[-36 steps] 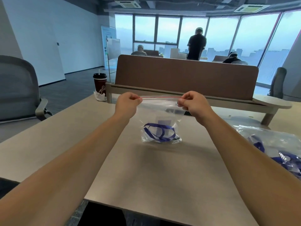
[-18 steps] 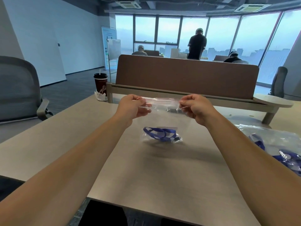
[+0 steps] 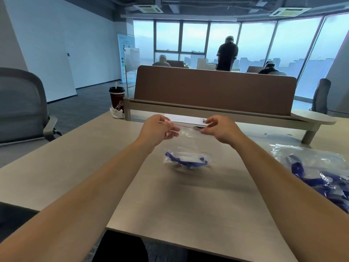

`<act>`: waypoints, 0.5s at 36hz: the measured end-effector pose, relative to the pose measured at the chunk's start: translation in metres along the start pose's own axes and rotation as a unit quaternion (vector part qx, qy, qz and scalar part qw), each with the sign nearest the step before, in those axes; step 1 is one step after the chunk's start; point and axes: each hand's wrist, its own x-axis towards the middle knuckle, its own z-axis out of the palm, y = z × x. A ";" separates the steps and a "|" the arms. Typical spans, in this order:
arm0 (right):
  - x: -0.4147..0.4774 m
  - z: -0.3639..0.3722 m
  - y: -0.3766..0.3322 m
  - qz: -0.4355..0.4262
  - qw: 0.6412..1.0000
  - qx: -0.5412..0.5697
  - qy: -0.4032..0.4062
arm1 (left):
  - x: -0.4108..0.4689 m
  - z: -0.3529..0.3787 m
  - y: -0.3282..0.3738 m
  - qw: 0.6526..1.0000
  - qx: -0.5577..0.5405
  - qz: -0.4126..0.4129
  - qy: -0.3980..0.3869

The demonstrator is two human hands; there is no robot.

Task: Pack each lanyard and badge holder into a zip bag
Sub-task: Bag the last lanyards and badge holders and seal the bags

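A clear zip bag [image 3: 186,146] with a red zip line hangs over the desk, its lower end resting on the desktop. Inside it at the bottom lie a blue lanyard [image 3: 186,162] and a clear badge holder. My left hand [image 3: 158,129] pinches the bag's top left corner between thumb and fingers. My right hand [image 3: 221,129] pinches the top edge toward the right. The red zip line runs taut between the two hands.
A pile of packed bags with blue lanyards [image 3: 319,171] lies at the right of the desk [image 3: 188,205]. A brown divider panel [image 3: 213,87] stands behind, with a notebook and pen [image 3: 188,119] at its foot. A coffee cup [image 3: 116,100] sits far left; a grey chair [image 3: 22,106] stands left.
My hands came closer together along the bag's top, and the bag tilted so its lower end with the lanyard settled flatter on the desk.
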 end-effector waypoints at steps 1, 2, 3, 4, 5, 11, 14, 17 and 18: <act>-0.001 0.001 -0.004 -0.012 1.000 -0.012 -0.015 | 0.000 0.001 0.001 1.000 0.001 0.000 -0.002; -0.002 0.002 -0.007 -0.019 0.999 -0.015 -0.027 | -0.001 0.002 0.001 1.000 0.003 -0.002 -0.004; -0.003 0.003 -0.009 -0.025 0.999 -0.016 -0.037 | -0.001 0.003 0.000 1.000 0.003 -0.006 -0.006; -0.003 0.004 -0.010 -0.028 0.999 -0.017 -0.042 | -0.002 0.004 0.000 1.000 0.000 -0.010 -0.010; -0.002 0.005 -0.010 -0.028 0.998 -0.022 -0.046 | -0.002 0.004 -0.002 1.000 -0.006 -0.013 -0.014; 0.000 0.009 -0.006 -0.021 0.998 -0.035 -0.054 | -0.003 -0.001 -0.012 0.998 -0.033 -0.047 -0.017; -0.003 0.009 -0.005 -0.028 0.997 -0.034 -0.062 | -0.004 -0.007 -0.015 0.997 -0.036 -0.067 -0.020; -0.005 0.011 -0.005 -0.033 0.996 -0.041 -0.069 | -0.006 -0.008 -0.013 0.995 -0.025 -0.095 -0.016; -0.005 0.011 -0.005 -0.035 0.996 -0.046 -0.073 | -0.007 -0.007 -0.013 0.994 -0.021 -0.102 -0.014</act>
